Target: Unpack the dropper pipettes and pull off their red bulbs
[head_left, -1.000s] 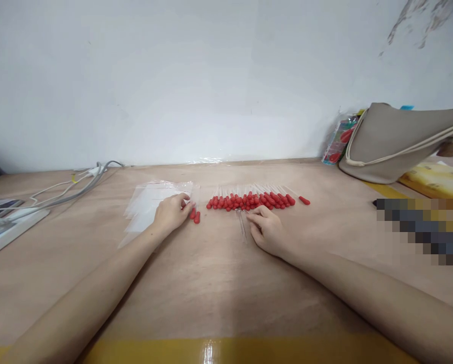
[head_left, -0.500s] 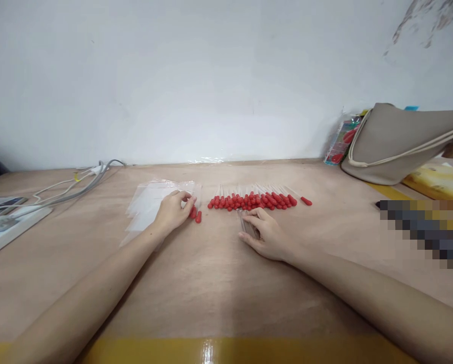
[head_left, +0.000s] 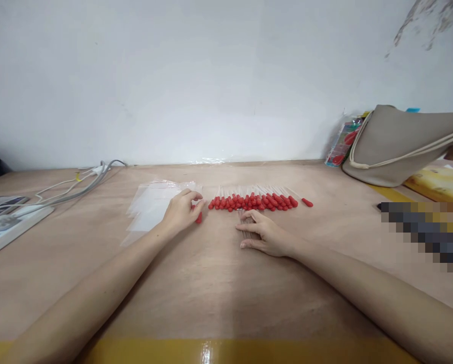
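In the head view my left hand hovers at the right edge of a stack of clear plastic bags. Its thumb and index finger are curved with a gap between them. Two red-bulbed droppers lie beneath this hand, mostly covered by it. My right hand rests with fingers spread over several clear glass tubes, touching them. Just beyond it runs a row of droppers with red rubber bulbs, their pale stems pointing at the wall. One dropper lies apart at the row's right end.
A grey bag leans at the back right beside a printed package and a yellow packet. On the left are a power strip, cables and a phone. Yellow tape lines the front edge.
My left hand has shifted slightly right, covering more of the two droppers beneath it. The fingers of my right hand have spread a little over the glass tubes.
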Motion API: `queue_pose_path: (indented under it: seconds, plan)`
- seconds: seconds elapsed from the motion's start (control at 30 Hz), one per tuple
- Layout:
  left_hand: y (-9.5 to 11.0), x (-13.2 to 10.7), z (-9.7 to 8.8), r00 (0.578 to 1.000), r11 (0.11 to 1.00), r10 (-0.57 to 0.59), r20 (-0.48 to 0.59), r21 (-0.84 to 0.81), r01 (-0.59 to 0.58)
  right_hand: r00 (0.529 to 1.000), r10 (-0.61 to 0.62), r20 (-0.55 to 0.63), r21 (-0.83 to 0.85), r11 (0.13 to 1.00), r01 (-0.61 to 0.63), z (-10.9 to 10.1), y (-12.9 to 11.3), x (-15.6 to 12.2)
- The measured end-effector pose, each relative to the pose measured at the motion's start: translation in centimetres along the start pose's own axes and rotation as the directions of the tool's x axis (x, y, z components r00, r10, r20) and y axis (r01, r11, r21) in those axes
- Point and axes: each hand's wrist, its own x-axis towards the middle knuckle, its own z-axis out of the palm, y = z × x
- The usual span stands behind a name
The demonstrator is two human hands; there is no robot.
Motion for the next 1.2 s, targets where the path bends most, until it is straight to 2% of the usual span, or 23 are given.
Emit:
queue_pose_path:
  seconds: [0.13, 0.23, 0.3, 0.4, 0.5, 0.6, 0.73, 0.9, 1.03, 1.2]
  plan:
    - [0.9, 0.6, 0.8, 0.984, 0.985, 0.170, 0.055, -0.031, -0.169, 1.000, -0.008, -0.023, -0.004, 1.000, 0.008, 0.4, 0.3, 0.4]
    - [1.7, 1.4, 1.6, 0.944, 0.951, 0.310, 0.112, -0.053, -0.305, 0.999, -0.011, -0.033, -0.010, 1.000, 0.010, 0.5, 0.4, 0.6]
    - [2.3, 2.1, 2.3, 0.918, 0.933, 0.358, 0.172, -0.054, -0.355, 0.999, -0.011, -0.039, -0.010, 1.000, 0.010, 0.5, 0.4, 0.7]
    - [3.1, 3.0, 3.3, 0.882, 0.920, 0.388, 0.269, -0.056, -0.388, 0.999, -0.023, -0.043, -0.009, 1.000, 0.022, 0.5, 0.5, 0.7]
    - [3.6, 3.8, 4.2, 0.864, 0.921, 0.386, 0.325, -0.084, -0.380, 0.999, -0.022, -0.038, -0.013, 1.000, 0.022, 0.5, 0.7, 0.8]
    - [3.8, 4.4, 4.7, 0.863, 0.919, 0.395, 0.315, -0.109, -0.380, 0.999, -0.022, -0.040, -0.019, 1.000, 0.021, 0.5, 0.7, 0.8]
    - [3.6, 4.7, 5.0, 0.873, 0.907, 0.421, 0.246, -0.128, -0.401, 0.999, -0.022, -0.042, -0.019, 1.000, 0.022, 0.4, 0.7, 0.9]
    - [3.8, 4.4, 4.7, 0.906, 0.920, 0.382, 0.182, -0.165, -0.355, 0.997, -0.034, -0.072, -0.026, 0.999, 0.032, 0.5, 0.7, 0.9]
    - [4.7, 4.2, 4.6, 0.966, 0.965, 0.222, 0.134, -0.169, -0.198, 0.995, -0.030, -0.090, -0.019, 0.999, 0.029, 0.6, 0.7, 0.9]
    - [5.4, 4.3, 4.9, 0.998, 0.988, 0.060, 0.031, -0.143, -0.055, 0.996, -0.019, -0.085, -0.006, 1.000, 0.019, 0.5, 0.4, 0.7]
